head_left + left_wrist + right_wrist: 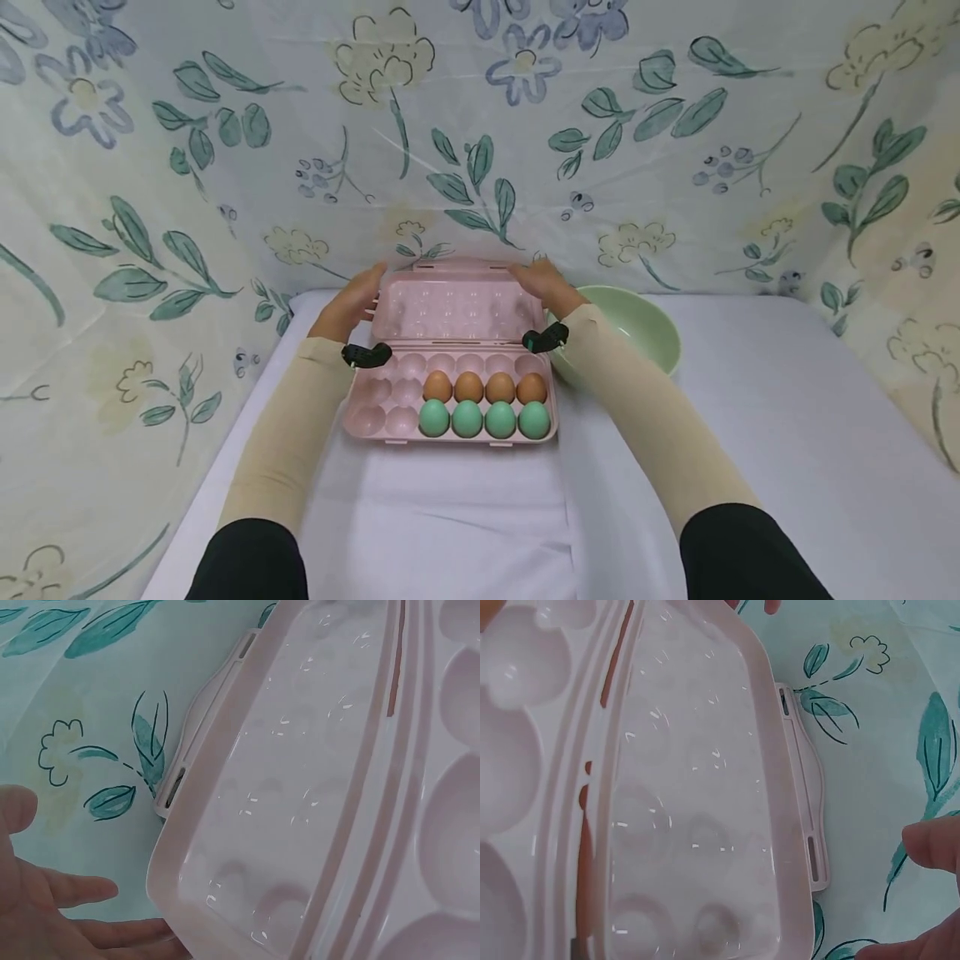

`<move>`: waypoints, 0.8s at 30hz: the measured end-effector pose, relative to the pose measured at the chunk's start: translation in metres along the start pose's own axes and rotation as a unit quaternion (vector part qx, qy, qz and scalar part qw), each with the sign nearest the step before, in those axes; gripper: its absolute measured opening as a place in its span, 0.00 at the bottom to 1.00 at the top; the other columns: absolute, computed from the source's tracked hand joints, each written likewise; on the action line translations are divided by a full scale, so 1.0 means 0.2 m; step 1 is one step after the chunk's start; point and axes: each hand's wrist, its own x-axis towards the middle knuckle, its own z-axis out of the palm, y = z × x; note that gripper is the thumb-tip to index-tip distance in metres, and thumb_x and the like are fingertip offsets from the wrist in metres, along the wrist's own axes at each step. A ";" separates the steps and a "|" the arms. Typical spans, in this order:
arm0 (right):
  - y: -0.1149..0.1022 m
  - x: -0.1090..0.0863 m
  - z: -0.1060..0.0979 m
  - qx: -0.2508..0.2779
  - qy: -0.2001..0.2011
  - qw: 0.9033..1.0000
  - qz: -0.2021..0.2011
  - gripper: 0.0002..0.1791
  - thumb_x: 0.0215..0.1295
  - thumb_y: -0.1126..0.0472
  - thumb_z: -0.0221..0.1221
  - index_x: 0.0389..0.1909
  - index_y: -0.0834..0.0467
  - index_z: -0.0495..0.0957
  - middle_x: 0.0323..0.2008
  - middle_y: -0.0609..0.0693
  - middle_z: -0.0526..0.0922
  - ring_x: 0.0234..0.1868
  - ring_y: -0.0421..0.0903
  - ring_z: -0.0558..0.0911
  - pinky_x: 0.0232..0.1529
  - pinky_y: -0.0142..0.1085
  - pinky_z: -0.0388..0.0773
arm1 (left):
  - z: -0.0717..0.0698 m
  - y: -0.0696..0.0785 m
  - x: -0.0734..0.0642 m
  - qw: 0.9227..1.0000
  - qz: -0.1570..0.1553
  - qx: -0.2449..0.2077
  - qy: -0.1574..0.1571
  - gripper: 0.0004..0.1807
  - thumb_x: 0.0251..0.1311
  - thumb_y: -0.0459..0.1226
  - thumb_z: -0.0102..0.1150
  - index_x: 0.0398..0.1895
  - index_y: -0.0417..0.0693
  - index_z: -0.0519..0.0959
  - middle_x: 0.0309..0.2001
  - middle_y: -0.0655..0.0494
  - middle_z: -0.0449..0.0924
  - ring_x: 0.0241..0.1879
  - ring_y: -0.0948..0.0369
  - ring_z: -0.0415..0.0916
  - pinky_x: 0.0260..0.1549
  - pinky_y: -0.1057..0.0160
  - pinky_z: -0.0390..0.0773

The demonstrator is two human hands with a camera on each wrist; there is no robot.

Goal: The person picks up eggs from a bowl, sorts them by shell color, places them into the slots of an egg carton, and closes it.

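Observation:
A pink plastic egg carton [402, 422] lies with its lid [465, 304] tipped back. Several brown eggs [468, 387] sit in its middle row, and several green eggs [467, 418] fill part of the front row. My left hand [351, 302] is at the lid's left edge; in the left wrist view its fingers [79, 889] are extended, the lower ones reaching behind the lid's corner. My right hand [551, 286] is at the lid's far right corner, thumb and finger [900, 951] spread apart in the right wrist view, its other fingers out of that frame.
A light green bowl [652, 325] stands right of the carton, partly covered by my right forearm. White cloth [450, 517] covers the table. A floral curtain [480, 125] hangs close behind the carton and along the sides. The carton's back row and left cups hold no eggs.

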 end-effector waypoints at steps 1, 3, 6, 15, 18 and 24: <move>0.00 -0.01 0.00 0.006 0.004 1.000 0.003 0.40 0.70 0.44 0.48 0.74 0.61 0.48 0.71 0.61 0.56 0.69 0.59 0.61 0.61 0.57 0.68 | 0.00 0.00 0.00 1.000 0.000 0.000 0.003 0.41 0.71 0.61 0.27 0.77 0.44 0.44 0.68 0.32 0.57 0.65 0.39 0.61 0.61 0.43 0.66; 0.00 -0.03 -0.02 0.018 0.010 1.000 0.005 0.40 0.70 0.44 0.49 0.73 0.61 0.48 0.70 0.61 0.57 0.68 0.59 0.63 0.60 0.56 0.69 | 0.00 0.00 -0.01 1.000 0.004 0.001 0.007 0.40 0.71 0.60 0.27 0.77 0.44 0.46 0.68 0.33 0.57 0.65 0.39 0.61 0.61 0.43 0.65; -0.01 -0.05 -0.04 0.029 0.027 0.999 0.006 0.39 0.70 0.42 0.50 0.70 0.64 0.51 0.67 0.61 0.60 0.66 0.58 0.65 0.59 0.55 0.71 | -0.01 0.02 -0.03 1.000 0.015 -0.005 0.013 0.40 0.71 0.61 0.29 0.76 0.44 0.50 0.69 0.34 0.58 0.65 0.39 0.61 0.62 0.43 0.65; -0.03 -0.08 -0.11 0.056 0.034 0.998 -0.016 0.49 0.65 0.34 0.50 0.74 0.63 0.46 0.72 0.61 0.53 0.69 0.58 0.62 0.60 0.53 0.70 | -0.05 0.06 -0.05 0.999 0.045 -0.015 0.016 0.42 0.69 0.64 0.31 0.76 0.47 0.50 0.68 0.35 0.60 0.65 0.40 0.62 0.62 0.44 0.65; -0.02 -0.08 -0.12 0.071 0.033 0.997 -0.015 0.50 0.65 0.33 0.49 0.74 0.62 0.45 0.72 0.61 0.53 0.69 0.58 0.63 0.59 0.52 0.72 | -0.05 0.06 -0.04 0.998 0.051 -0.012 0.017 0.41 0.68 0.64 0.31 0.76 0.49 0.49 0.68 0.35 0.59 0.64 0.40 0.62 0.62 0.44 0.65; 0.00 -0.06 -0.11 0.085 0.035 0.996 -0.018 0.50 0.64 0.30 0.49 0.73 0.62 0.48 0.70 0.61 0.58 0.65 0.56 0.67 0.58 0.51 0.73 | -0.06 0.03 -0.04 0.998 0.060 -0.018 0.021 0.41 0.70 0.62 0.31 0.77 0.49 0.47 0.68 0.34 0.59 0.65 0.39 0.62 0.62 0.43 0.65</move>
